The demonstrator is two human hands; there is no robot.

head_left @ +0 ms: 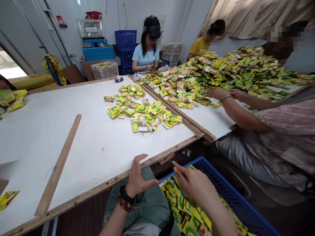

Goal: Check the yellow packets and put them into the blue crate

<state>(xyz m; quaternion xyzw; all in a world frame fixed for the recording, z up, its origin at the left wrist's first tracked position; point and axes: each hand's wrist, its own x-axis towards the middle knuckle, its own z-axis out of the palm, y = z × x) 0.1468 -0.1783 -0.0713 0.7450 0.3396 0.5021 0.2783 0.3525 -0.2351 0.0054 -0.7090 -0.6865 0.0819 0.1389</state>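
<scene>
My left hand (139, 177), with a black band and beads at the wrist, is held over my lap by the table's wooden front edge. Its fingers are spread and nothing is in them. My right hand (190, 180) hangs over a blue crate (236, 191) of yellow-green packets (190, 213); its fingers point left, slightly blurred, and its palm side is hidden, so I cannot make out whether it holds anything. On the white table (98, 147) beyond, small yellow and green boxes (147, 111) lie in a loose heap.
A wooden strip (60, 160) crosses the table at left. To the right, a person's hands (219, 93) work at a large packet pile (221, 68) on an adjoining table. Two more people sit behind that pile, and a person in light blue (146, 55) sits at the far end.
</scene>
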